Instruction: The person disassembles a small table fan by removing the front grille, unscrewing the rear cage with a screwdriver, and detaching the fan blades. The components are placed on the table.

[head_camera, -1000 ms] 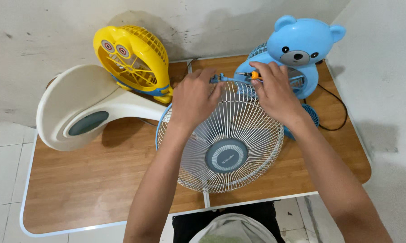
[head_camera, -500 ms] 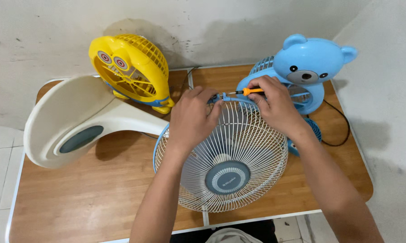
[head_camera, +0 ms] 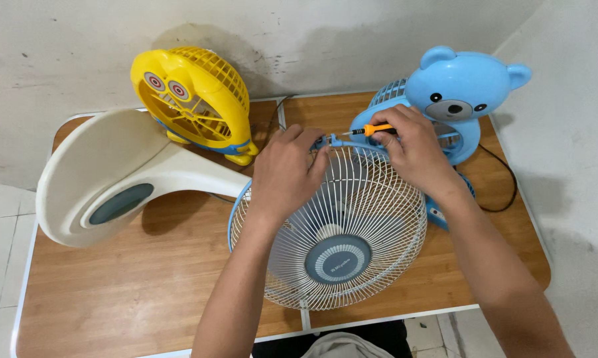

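White wire fan guard [head_camera: 332, 232] lies face up at surface [head_camera: 126, 292] middle, near front edge; blades sit inside cage. Left hand [head_camera: 287, 174] rests on guard's far rim, grip pinched shut on small blue clip [head_camera: 327, 140]. Right hand [head_camera: 415, 149] above far rim, grip closed round orange-handled screwdriver [head_camera: 368, 130], tip pointing at clip. Yellow fan [head_camera: 193, 99] and blue bear fan [head_camera: 445, 99] crowd back edge; cream fan base [head_camera: 113, 176] fills left. Bare wood front left.

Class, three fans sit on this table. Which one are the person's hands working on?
The white wire-grille fan lying face-up at the front. Both hands, left and right, are at its rim; the yellow fan and blue bear fan stand untouched behind.
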